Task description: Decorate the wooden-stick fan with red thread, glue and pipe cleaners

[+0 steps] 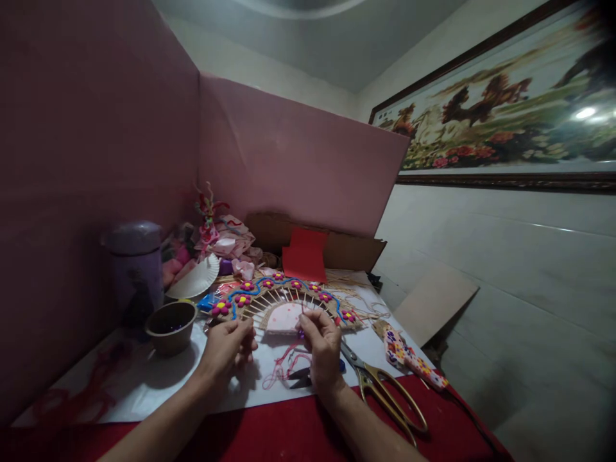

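A semicircular craft fan (289, 286) lies on the white sheet, with thin wooden ribs, a pale pink center and an outer band of pink flowers and a wavy blue cord. At the fan's lower left, my left hand (230, 351) has its fingers curled and the thumb against the index finger; anything between them is hidden. My right hand (323, 346) pinches a thin dark strand (303, 307) in front of the pink center, with a bit of purple just below the fingertips. Pink thread (283, 371) lies tangled between the hands. Large gold-handled scissors (380, 385) rest beside my right wrist.
A dark bowl (171, 326) and a lidded purple container (135, 276) stand at the left. Small dark-bladed snips (301, 377) lie partly behind my right hand. Red paper (305, 253) leans on cardboard at the back. A glue gun with flower patterns (414, 359) lies at the right.
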Available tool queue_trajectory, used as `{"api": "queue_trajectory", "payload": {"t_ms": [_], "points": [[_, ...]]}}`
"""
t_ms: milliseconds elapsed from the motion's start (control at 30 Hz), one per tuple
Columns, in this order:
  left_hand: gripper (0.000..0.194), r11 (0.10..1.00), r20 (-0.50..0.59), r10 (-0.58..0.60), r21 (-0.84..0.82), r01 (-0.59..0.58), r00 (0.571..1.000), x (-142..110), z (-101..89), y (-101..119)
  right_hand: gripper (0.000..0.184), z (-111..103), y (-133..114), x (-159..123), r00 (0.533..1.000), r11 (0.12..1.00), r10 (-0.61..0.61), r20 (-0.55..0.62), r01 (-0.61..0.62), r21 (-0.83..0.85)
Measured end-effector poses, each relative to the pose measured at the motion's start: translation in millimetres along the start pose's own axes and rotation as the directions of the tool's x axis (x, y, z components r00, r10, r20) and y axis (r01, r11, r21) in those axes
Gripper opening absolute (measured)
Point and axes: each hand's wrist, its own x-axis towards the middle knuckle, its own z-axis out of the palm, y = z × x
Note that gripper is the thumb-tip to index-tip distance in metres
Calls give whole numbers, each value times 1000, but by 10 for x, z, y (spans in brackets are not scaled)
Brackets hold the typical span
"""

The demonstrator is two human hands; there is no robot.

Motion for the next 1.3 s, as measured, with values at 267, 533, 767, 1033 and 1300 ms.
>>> {"api": "queue_trajectory", "payload": {"t_ms": [267, 533, 767, 1033, 1300], "points": [[7, 887, 115, -273, -353, 296, 955, -16, 134, -49, 19, -97, -31, 138, 980, 997, -79, -182, 76, -27], [4, 816, 80, -372, -447, 367, 925, 125, 322, -11, 20, -60, -67, 97, 982, 983, -151, -113, 138, -120], [6, 849, 101, -278, -439, 294, 955, 143, 539, 13, 18, -53, -135, 52, 976, 963, -210, -64, 195, -185], [15, 893, 82, -44, -444, 76, 996, 37, 524, -40, 15, -56, -119, -14, 948, 910, -308, 79, 318, -265], [18, 857, 107, 95, -515, -26, 990, -20, 335, 261, 7, -52, -142, -103, 839, 773, -503, 207, 544, -328]]}}
